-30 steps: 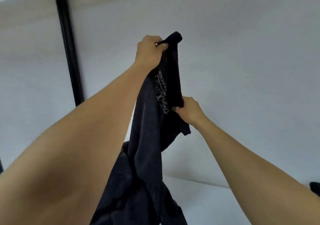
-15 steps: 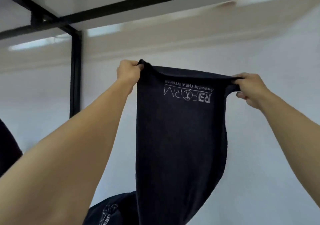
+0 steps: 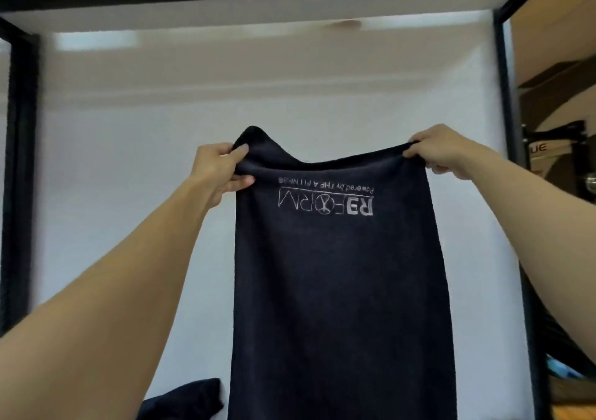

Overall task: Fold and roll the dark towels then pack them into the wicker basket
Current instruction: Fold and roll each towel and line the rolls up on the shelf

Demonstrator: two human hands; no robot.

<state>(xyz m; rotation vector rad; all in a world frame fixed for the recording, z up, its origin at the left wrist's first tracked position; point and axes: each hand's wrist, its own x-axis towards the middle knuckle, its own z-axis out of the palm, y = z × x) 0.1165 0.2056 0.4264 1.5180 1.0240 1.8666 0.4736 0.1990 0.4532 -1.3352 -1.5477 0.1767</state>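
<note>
Holds up a dark towel [image 3: 338, 290] by its top hem, spread wide and hanging straight down from the centre of the view to 6 o'clock, with the printed logo upside down just under the hem. Pinches the 9 o'clock corner with the left hand [image 3: 219, 171], thumb above and fingers curled beneath, a peak of cloth poking up past the grip. Pinches the 3 o'clock corner with the right hand [image 3: 448, 151], fingers curled over the hem. Reaches both forearms up and forward, almost straight, hands about level and well apart, the hem sagging a little between them.

Looks like the spreading-out ahead of the first fold. To do it well:
- Keep each pinch right at its corner.
- Draw the hem taut until the sag goes.
- Level the hands so the long edges hang parallel.
- Then bring corner to corner for a clean halving, or lower the cloth flat onto a surface first.
- Smooth in the loose peak at the left corner; otherwise expect a crooked fold and a lopsided roll.

Shows a second dark towel [image 3: 187, 400] bunched low at 7 o'clock, just beside the hanging one, and a black frame [image 3: 19, 161] at 9 o'clock. Shows no wicker basket.
</note>
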